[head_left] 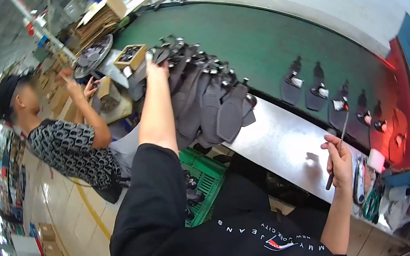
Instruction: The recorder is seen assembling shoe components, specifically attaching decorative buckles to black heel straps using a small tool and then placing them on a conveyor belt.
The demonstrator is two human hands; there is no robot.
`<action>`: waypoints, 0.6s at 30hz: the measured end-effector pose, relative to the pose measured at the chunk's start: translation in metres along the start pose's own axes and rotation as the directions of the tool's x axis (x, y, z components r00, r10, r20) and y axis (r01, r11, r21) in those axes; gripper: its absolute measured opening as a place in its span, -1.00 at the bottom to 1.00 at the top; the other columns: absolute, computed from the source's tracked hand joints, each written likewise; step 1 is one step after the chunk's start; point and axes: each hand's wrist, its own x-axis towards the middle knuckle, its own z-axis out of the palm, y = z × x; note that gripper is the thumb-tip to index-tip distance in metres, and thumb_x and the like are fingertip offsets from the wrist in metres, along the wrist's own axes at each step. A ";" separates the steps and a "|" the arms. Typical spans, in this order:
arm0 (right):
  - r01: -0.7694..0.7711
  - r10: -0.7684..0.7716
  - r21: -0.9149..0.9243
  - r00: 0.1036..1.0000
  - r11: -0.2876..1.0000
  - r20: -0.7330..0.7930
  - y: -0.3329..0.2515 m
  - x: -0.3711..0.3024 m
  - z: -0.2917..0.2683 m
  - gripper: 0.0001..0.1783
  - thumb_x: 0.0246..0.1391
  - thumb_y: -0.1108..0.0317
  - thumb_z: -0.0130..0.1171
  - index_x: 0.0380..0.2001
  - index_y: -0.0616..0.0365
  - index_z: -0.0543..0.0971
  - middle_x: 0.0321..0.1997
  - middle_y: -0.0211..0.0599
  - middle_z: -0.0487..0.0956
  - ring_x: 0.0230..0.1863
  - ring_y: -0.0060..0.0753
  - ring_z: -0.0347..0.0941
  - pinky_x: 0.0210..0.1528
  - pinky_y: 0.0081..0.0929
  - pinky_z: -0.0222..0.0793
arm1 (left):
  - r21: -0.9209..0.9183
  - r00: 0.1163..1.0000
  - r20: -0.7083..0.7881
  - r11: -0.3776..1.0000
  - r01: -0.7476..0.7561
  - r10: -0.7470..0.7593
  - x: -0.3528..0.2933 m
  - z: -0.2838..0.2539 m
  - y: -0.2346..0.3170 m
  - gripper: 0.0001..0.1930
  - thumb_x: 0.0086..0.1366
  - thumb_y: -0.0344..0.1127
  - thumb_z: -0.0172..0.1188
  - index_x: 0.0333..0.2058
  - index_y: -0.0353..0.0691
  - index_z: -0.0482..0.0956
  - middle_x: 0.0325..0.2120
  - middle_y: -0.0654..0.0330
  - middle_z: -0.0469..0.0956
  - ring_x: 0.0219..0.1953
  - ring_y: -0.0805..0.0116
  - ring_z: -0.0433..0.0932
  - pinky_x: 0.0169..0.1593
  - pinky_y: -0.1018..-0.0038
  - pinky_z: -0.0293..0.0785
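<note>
Right hand (339,161): grip closed round thin rod (330,181). Left hand (157,71) at far-left end of grey sole pile (201,99); can't tell if clamped. Best take single pieces, rod well clear.

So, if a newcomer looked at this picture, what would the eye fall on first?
Probably the heap of dark, sole-shaped pieces near the middle, with the left hand at its upper-left part. Next would come the red glow at the right end of the green surface, and the co-worker on the left side.
</note>
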 end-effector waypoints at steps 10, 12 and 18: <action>-0.021 -0.498 -0.931 0.840 0.365 -0.215 0.032 -0.054 -0.088 -0.68 -0.01 0.54 0.05 -0.15 0.13 0.59 -0.36 -0.16 0.44 -0.22 -0.13 0.36 -0.07 -0.23 0.18 | 0.274 0.787 0.444 0.770 -0.575 0.429 -0.233 -0.028 -0.090 -0.41 0.23 -0.20 0.25 0.16 -0.37 0.35 -0.02 0.02 0.51 0.04 0.19 0.48 0.16 0.23 0.34; -0.009 -0.522 -0.959 0.838 0.283 -0.162 0.029 -0.059 -0.089 -0.69 -0.05 0.52 0.11 -0.17 0.12 0.59 -0.32 -0.14 0.47 -0.20 -0.06 0.37 -0.06 -0.17 0.18 | 0.380 0.644 0.757 0.732 -0.566 0.105 -0.282 -0.020 -0.151 -0.38 0.18 -0.27 0.30 0.18 -0.35 0.33 0.02 0.03 0.49 0.09 0.24 0.44 0.17 0.35 0.32; 0.006 -0.586 -0.984 0.804 0.177 -0.100 0.026 -0.055 -0.075 -0.67 -0.06 0.48 0.16 -0.15 0.09 0.57 -0.32 -0.21 0.48 -0.19 -0.09 0.37 -0.03 -0.14 0.19 | 0.473 0.472 0.807 -0.091 -0.877 -0.355 -0.218 -0.025 -0.329 -0.38 0.11 -0.03 0.27 0.14 -0.11 0.41 0.20 -0.09 0.29 0.26 -0.07 0.23 0.25 0.00 0.14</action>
